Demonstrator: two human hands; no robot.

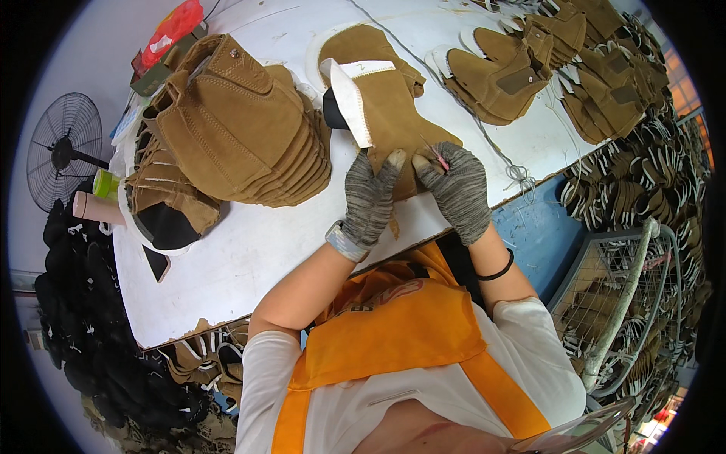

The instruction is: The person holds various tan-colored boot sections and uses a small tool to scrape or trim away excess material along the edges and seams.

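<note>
A brown suede boot upper (401, 117) with white edge strips and a black patch lies before me on the white table (272, 250). My left hand (368, 195), in a grey knit glove with bare fingertips, pinches its near edge. Close beside it, my right hand (461, 189), gloved the same way, is closed on that edge too, thumb against the suede. A small pink thing (441, 160) shows at the right hand's fingers; its kind is unclear. Beyond the held upper lies another brown upper (363, 44), partly covered by it.
A tall stack of uppers (227, 136) stands at left, near a fan (64, 153) and a pink cup (97, 207). More uppers (495, 83) lie at far right. A cord (491, 144) crosses the table. A wire cart (605, 287) stands right.
</note>
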